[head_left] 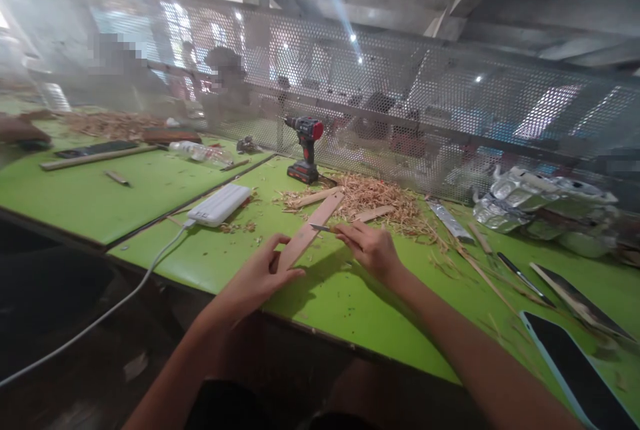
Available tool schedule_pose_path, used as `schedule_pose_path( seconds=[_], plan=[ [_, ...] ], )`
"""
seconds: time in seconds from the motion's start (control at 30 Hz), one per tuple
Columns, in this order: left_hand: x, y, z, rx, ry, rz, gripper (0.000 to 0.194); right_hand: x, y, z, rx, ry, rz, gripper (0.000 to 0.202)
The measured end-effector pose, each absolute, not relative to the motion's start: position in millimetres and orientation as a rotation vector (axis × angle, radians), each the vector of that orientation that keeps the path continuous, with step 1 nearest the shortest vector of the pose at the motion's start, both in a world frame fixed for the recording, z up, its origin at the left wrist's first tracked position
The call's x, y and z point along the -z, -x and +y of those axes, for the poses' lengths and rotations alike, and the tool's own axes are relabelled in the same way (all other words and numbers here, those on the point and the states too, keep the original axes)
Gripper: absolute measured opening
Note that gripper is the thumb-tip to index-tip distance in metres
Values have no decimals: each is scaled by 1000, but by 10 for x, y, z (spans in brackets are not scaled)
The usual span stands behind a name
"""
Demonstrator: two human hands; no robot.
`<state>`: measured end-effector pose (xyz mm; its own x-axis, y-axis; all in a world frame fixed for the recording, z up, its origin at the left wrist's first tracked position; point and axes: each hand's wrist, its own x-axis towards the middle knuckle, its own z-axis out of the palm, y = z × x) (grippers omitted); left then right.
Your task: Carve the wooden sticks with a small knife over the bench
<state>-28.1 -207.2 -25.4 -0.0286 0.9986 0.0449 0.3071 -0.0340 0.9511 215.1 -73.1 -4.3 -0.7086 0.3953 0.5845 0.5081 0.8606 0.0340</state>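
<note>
My left hand [265, 273] grips the near end of a flat, pale wooden strip [306, 235], which tilts up and away from me over the green table. In my right hand [371, 247] is a small carving knife [320, 227], its handle pinched between thumb and fingers. The blade points left and lies across the middle of the strip; whether it cuts into the wood I cannot tell. Just behind the strip is a heap of wood shavings [375, 197], with another small wooden piece [374, 214] on its near side.
A cordless drill [305, 150] stands behind the strip. To the left lies a white power bank [220, 205] with a cable. At right are a phone [575, 370], a dark pen-like tool [525, 278] and foil-wrapped bundles [545, 203]. A perforated metal screen [350, 97] borders the table [320, 303].
</note>
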Motion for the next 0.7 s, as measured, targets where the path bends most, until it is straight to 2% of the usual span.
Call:
schedule_pose_path(
  seconds=[0.2, 0.43, 0.7],
  plan=[
    [257, 271, -2067, -1089, -1463, 1435, 53, 85, -2180, -640, 325, 643, -2415, 45],
    [263, 278, -2103, -1070, -1484, 1408, 51, 64, -2352, -421, 170, 703, -2234, 46],
    [238, 289, -2102, -1113, -1410, 1378, 56, 165, -2136, -710, 4, 601, -2410, 40]
  ],
)
